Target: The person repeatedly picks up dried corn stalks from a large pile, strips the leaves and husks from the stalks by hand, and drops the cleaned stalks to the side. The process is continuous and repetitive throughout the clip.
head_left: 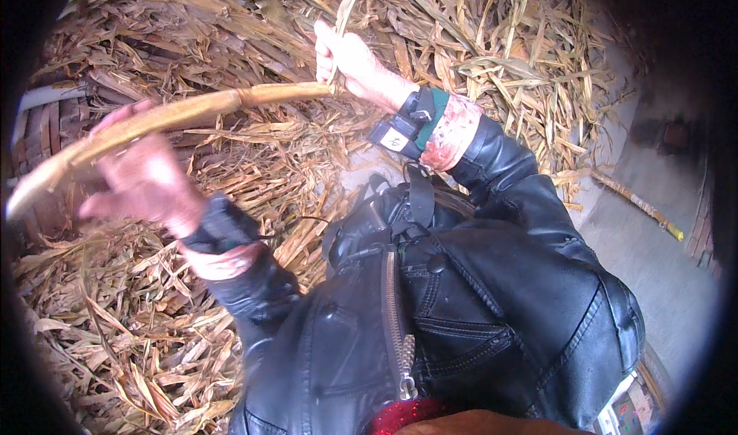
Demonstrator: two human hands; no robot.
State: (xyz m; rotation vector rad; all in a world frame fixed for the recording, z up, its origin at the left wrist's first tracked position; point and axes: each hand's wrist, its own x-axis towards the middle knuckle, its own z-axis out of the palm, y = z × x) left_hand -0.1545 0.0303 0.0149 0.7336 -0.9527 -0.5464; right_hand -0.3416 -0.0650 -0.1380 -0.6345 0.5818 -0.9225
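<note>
A long, curved, dry corn stalk [213, 107] runs from the far left to my right hand [357, 63]. My right hand is closed around a long pale leaf [348, 5] that rises from the stalk near its right end; whether the palm also grips the stalk is hidden. My left hand [144, 175] is blurred, its fingers and thumb spread, behind the stalk's left part. Fingers show above the stalk, and the thumb and palm below it. Contact between them cannot be told.
Dry corn leaves and husks [190, 331] lie heaped around me. A curved slatted object [43, 129] stands at the far left. On the grey floor [651, 285] at right rests a thin stick with a yellow end [640, 204]. My black jacket [490, 296] fills the lower middle.
</note>
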